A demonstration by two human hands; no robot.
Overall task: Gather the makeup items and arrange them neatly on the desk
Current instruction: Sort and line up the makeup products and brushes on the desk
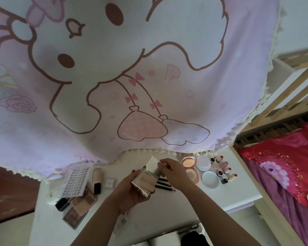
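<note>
Above the white desk (167, 205) I hold an open silver mirrored compact (146, 176). My left hand (132, 192) grips its base from below. My right hand (174, 172) pinches the raised lid's edge. Black pencils (164, 185) lie on the desk under the compact. To the left lie eyeshadow palettes (80, 206), a sheet of stick-on nails (76, 180), a beige foundation bottle with a black cap (97, 180) and a small white box (111, 182). To the right sit a pink open cushion compact (190, 167), round white lids (207, 170) and several small red-capped bottles (224, 170).
A large pink cartoon cloth (132, 77) hangs over the back of the desk, its fringe touching the items. A wooden bed frame (274, 201) with red bedding (292, 157) stands at the right. A dark chair (194, 237) is below the desk edge.
</note>
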